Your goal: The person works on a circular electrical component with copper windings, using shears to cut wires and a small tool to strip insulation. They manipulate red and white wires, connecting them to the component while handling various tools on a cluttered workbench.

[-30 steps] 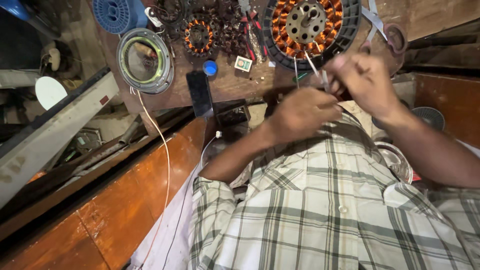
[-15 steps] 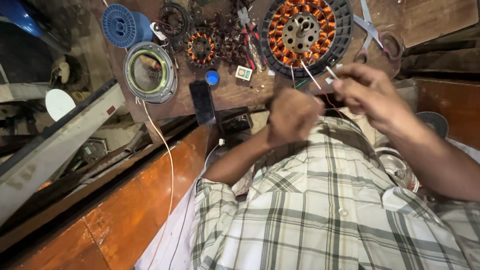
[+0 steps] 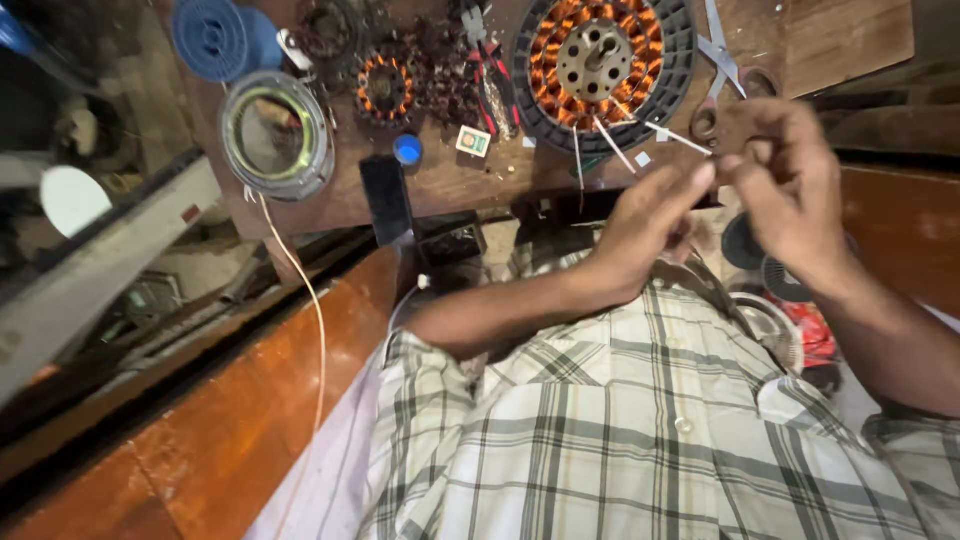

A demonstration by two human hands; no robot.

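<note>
Both hands meet in front of the checked shirt, fingertips pressed together. The left hand and the right hand pinch between them the end of a thin white-sleeved wire lead, held raised, probably so that the fine end can be worked close to the eyes. That lead runs back to the large stator with copper windings, which lies flat on the wooden bench just beyond the hands; two more leads hang from its near edge. Scissors lie beside it within easy reach. Further left sit a smaller wound stator, a blue cap, a round metal housing and a blue spool.
</note>
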